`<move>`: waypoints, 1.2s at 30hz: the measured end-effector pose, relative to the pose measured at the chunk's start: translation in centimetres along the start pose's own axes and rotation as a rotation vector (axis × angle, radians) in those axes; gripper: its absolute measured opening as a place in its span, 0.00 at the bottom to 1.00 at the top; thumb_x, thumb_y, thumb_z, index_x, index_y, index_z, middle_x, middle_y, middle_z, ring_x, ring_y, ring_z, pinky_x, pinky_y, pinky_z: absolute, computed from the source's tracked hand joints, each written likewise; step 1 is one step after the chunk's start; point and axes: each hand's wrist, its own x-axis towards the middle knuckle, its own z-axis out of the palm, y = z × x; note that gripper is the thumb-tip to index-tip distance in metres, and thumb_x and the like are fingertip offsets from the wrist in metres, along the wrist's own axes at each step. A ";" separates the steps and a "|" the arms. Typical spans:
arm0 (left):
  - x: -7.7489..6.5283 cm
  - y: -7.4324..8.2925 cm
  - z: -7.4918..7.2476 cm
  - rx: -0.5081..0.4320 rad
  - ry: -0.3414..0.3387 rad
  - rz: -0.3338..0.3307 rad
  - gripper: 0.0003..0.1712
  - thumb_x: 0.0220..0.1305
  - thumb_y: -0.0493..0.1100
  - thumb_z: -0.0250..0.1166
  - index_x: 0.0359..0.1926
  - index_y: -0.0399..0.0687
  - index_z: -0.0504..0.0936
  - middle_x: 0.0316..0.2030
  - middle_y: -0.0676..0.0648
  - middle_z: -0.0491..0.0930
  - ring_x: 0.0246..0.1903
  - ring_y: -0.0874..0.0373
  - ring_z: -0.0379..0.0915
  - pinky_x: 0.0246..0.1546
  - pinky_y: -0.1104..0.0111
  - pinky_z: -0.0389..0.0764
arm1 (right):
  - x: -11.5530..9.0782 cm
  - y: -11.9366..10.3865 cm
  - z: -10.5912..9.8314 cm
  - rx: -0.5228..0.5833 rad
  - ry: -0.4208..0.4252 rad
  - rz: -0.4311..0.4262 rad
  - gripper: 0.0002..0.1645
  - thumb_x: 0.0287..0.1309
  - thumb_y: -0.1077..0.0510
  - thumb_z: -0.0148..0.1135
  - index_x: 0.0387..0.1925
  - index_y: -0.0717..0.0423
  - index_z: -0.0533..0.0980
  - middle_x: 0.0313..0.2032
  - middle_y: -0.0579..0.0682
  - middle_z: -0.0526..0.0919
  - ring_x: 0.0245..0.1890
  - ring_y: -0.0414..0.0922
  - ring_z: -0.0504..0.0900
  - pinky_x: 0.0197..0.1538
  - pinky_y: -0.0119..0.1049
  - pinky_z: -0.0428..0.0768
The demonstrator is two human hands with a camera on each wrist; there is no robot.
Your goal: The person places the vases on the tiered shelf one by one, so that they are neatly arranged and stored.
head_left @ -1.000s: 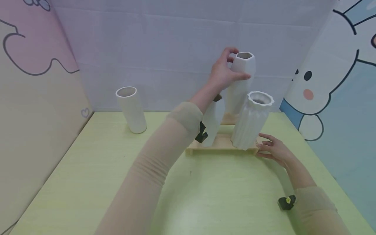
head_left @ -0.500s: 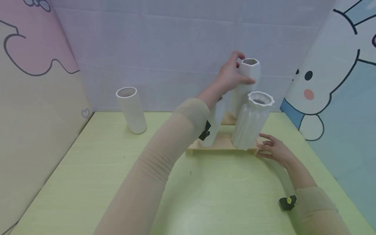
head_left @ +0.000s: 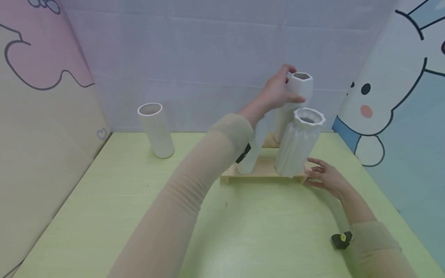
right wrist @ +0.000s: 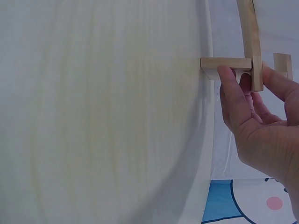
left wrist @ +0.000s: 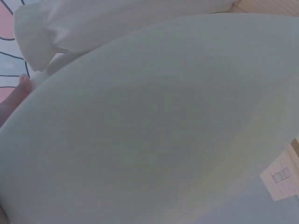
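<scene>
Tall white vase (head_left: 301, 87): located at the rear of the wooden stand (head_left: 265, 170), at 12 o'clock from the fluted vase (head_left: 299, 143); base partly hidden, full contact unconfirmed. Left hand (head_left: 278, 92) is clamped about its upper part, thumb on the near side, fingers on the far side. Right hand (head_left: 328, 179), at 4 o'clock from the fluted vase, pinches the stand's end between thumb and fingers. A second vase (head_left: 252, 154) stands at 9 o'clock on the stand, partly behind the sleeve; a round vase (head_left: 156, 131) stands well apart at 9 o'clock on the table (head_left: 243, 231). Assessment: probably ceramic, stiff, moderately heavy, smooth enough to slip, and liable to chip; best held around the body below the rim.
</scene>
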 end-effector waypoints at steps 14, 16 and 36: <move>0.0 -0.6 -0.6 0.050 -0.092 0.020 0.52 0.51 0.51 0.73 0.70 0.65 0.50 0.64 0.52 0.64 0.60 0.60 0.64 0.53 0.71 0.71 | 0.7 0.4 -0.1 -0.007 -0.010 0.010 0.47 0.65 0.56 0.57 0.73 0.60 0.40 0.44 0.49 0.73 0.43 0.41 0.80 0.50 0.43 0.80; -0.2 -0.6 -0.8 0.049 -0.103 0.021 0.52 0.51 0.52 0.72 0.70 0.66 0.50 0.65 0.53 0.62 0.61 0.60 0.63 0.55 0.71 0.70 | 0.6 0.3 -0.1 -0.013 -0.010 0.009 0.47 0.65 0.55 0.57 0.72 0.60 0.39 0.44 0.49 0.73 0.43 0.41 0.80 0.51 0.43 0.80; -4.3 -0.5 -3.8 0.057 -0.134 0.122 0.43 0.56 0.54 0.68 0.69 0.65 0.55 0.66 0.55 0.61 0.64 0.59 0.60 0.60 0.69 0.67 | 0.3 -0.1 -0.8 0.003 -0.022 0.028 0.48 0.65 0.56 0.57 0.72 0.61 0.38 0.46 0.50 0.72 0.43 0.40 0.80 0.50 0.41 0.80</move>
